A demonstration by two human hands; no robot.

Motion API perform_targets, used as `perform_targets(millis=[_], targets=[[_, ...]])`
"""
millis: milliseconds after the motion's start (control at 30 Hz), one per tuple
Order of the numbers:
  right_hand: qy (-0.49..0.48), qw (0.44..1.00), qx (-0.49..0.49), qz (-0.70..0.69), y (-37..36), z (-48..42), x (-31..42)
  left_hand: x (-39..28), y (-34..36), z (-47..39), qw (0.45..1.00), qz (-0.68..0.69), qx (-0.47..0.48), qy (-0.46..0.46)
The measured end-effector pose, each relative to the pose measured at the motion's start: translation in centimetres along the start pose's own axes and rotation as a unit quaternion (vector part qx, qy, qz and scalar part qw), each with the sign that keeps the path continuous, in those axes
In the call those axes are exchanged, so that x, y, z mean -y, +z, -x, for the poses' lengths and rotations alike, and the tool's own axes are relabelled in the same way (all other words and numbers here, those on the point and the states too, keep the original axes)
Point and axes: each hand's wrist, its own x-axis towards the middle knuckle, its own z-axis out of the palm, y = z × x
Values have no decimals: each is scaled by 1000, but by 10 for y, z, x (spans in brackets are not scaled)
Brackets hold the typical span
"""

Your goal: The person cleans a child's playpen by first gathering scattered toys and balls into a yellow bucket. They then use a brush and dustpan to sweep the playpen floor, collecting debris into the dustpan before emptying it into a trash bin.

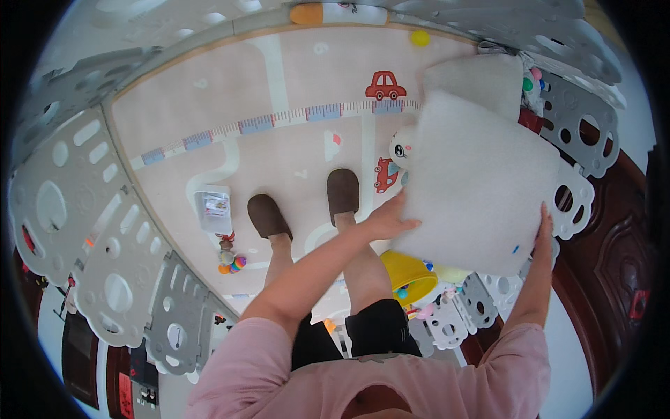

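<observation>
A large white rectangular pad (481, 178), perhaps felt or foam, is held up before me on the right. My left hand (390, 217) grips its near left edge with the thumb on the front face. At the opposite side edge is my right hand (544, 225), its fingers partly hidden behind the pad. A small blue mark shows near the pad's lower right corner. Behind the top of this pad lies a second pale pad (476, 81). A white toy with a drawn face (401, 149) peeks out beside the left edge, the rest of it covered.
Grey and white plastic playpen panels (89, 251) ring the printed play mat (293, 141). My slippered feet stand on it. Near them are a white plastic bin (213, 222) and a colourful toy (233, 262). A yellow tub (390, 262) sits below the pad; a yellow ball (420, 38) lies far off.
</observation>
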Motion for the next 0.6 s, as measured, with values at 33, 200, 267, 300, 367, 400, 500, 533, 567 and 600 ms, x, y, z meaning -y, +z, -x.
perform_targets(millis=[33, 200, 267, 300, 367, 400, 500, 533, 567, 600], targets=[[-46, 983, -119, 130, -29, -28, -7, -8, 10, -9, 998, -56, 27, 25], [-394, 867, -167, 254, 77, -65, 126, -3, 23, -9, 997, 6, 48, 65], [-449, 880, 20, 153, 203, -23, 180, 32, 9, 4, 996, 88, 15, 11], [-574, 772, -53, 269, 268, 16, 207, 45, -10, 12, 994, 98, -23, -47], [-660, 708, 47, 249, 366, 40, 229, 107, -38, 17, 990, 73, -69, -97], [-647, 714, 62, 260, 412, 44, 235, 91, -70, 28, 981, 73, -83, -157], [-614, 706, 43, 351, 512, 47, 255, 125, -127, 39, 981, 20, -139, -136], [-608, 714, 30, 347, 538, 49, 265, 136, -144, 39, 979, -2, -156, -131], [-600, 722, 17, 343, 561, 53, 273, 142, -160, 38, 975, -1, -178, -130], [-593, 731, 6, 338, 579, 56, 282, 144, -176, 37, 971, -1, -201, -129]])
